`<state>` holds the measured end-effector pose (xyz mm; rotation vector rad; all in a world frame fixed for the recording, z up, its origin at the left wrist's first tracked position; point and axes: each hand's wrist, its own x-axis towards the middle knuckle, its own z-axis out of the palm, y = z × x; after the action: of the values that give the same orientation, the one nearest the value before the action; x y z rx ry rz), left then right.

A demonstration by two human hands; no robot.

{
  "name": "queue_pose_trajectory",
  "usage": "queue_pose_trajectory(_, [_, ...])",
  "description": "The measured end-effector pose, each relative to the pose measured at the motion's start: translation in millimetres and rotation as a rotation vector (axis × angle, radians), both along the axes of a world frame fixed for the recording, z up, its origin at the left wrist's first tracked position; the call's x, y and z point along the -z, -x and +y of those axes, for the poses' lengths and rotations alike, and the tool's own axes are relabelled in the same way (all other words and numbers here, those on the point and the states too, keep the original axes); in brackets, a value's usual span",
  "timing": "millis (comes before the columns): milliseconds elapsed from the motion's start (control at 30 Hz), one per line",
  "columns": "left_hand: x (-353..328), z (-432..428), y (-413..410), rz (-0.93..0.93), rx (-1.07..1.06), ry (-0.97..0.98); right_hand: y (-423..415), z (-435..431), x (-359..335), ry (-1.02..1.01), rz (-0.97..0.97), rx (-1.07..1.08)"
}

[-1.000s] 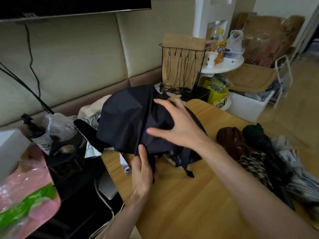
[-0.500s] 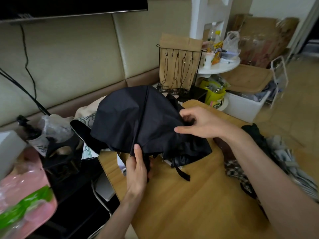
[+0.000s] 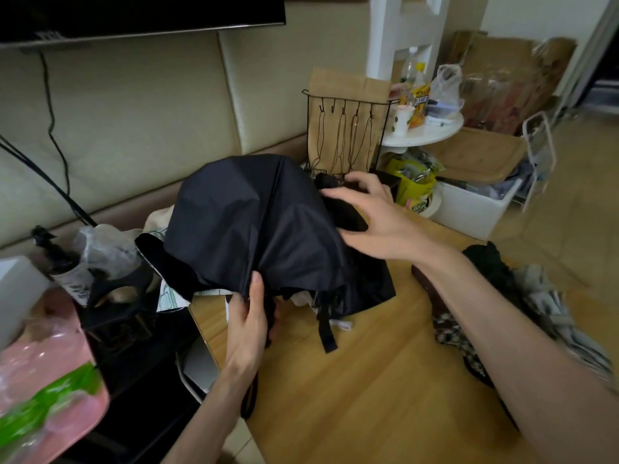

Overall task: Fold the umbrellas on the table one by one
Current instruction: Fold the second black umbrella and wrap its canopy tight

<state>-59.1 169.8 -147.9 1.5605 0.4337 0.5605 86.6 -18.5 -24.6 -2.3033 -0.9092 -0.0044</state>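
Home living room: padded wall [image 3: 134,122], TV [image 3: 134,11], wooden table [image 3: 385,380].

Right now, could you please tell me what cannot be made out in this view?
Head view:
black umbrella shaft: hidden by its canopy and the left hand.
right hand: pinching or only pressing the fabric, unclear.
other umbrellas: count hidden by the right forearm.
bottle label: too small.
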Motion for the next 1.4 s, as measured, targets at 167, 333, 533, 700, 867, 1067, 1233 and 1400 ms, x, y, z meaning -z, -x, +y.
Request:
queue_pose_trajectory(167, [1,4,1,-0.011,0.026,-0.046,2,15,11,-0.197,0.155,-0.047])
queue_pose_trajectory(333, [-3,3,-5,-0.028,0.025,-0.051,2,14,27,-0.187,-0.035,-0.120])
queue_pose_trajectory(533, [-5,16,-15,0.018,0.049,-0.069,-6,3,23,0.047,-0.165,-0.004])
queue_pose_trajectory(700, [-9,28,-18,0.033,0.051,-0.042,-7,-21,25,-0.382,-0.009,0.022])
queue_pose_trajectory(867, [-4,34,-8,0.085,0.060,-0.059,-3,-45,35,-0.707,0.379,0.034])
queue_pose_trajectory(1067, [-3,28,-4,0.008,0.138,-0.046,0,-45,28,-0.573,0.555,0.050])
queue_pose_trajectory(1233, [-5,24,-6,0.030,0.104,-0.027,-3,-43,38,-0.460,0.291,0.103])
queue_pose_trajectory(1400, [-5,19,-9,0.049,0.096,0.021,-3,-46,28,-0.587,0.351,0.052])
